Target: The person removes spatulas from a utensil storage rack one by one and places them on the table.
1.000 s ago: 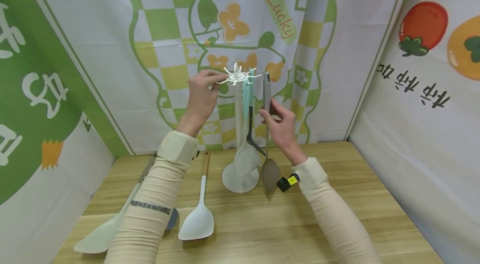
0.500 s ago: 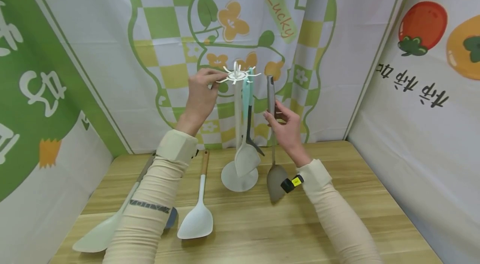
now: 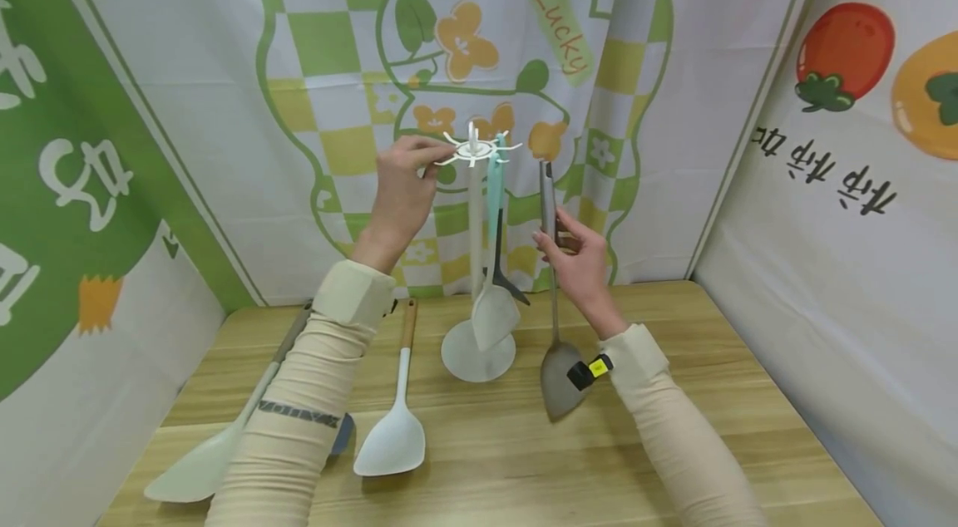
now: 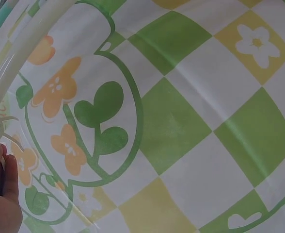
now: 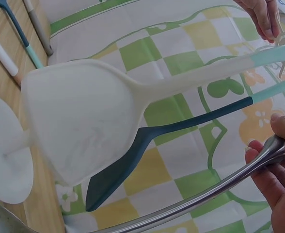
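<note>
My left hand pinches one hook of a white utensil rack at its top ring. The left wrist view shows the fingertips at that hook. A white spatula with a teal handle hangs from the rack, and behind it hangs a dark spatula, also teal-handled. To the right of the rack, my right hand holds a metal wok spatula by its handle, thumb and fingers round it. Its blade points down, apart from the hooks. The right wrist view shows the steel handle in the fingers.
On the wooden table lie a white spatula with a wooden handle and a pale green spatula. A dark blue utensil head shows partly from behind the left sleeve. A patterned curtain hangs behind.
My right hand has moved right and down with the metal wok spatula, away from the rack. The hanging spatulas have shifted slightly. My left hand stays at the hook.
</note>
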